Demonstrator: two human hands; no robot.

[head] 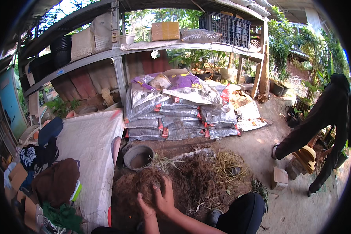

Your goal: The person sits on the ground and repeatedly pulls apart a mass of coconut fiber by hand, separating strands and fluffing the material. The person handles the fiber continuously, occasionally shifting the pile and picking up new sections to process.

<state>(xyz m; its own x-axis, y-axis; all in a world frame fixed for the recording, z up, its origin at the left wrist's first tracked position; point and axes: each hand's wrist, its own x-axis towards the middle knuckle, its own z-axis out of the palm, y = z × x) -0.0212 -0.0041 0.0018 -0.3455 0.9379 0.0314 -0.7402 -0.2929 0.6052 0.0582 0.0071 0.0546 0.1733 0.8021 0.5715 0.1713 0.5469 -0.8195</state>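
Between my two hands is a rounded clump of brown fibre (146, 185), raised a little above the ground. My left hand (146, 207) presses its near side. My right hand (164, 196) wraps its right side, thumb and fingers curved against the fibre. Just beyond the clump stands a round grey basin (138, 158) with something brown in its bottom. A wide heap of loose brown fibre (193, 178) lies to the right of my hands. Dry yellowish stems (229, 165) are tangled on the heap's far right, and pale leaf strips (162, 161) lie beside the basin.
Stacked sacks (178, 120) rise behind the heap. On the left, a pale sheet-covered platform (90, 146) bears clothing (57, 182). A shelf (190, 46) holds a plastic crate (224, 29) and a cardboard box (165, 31). A person in dark trousers (307, 131) stands at right, near a block (279, 178).
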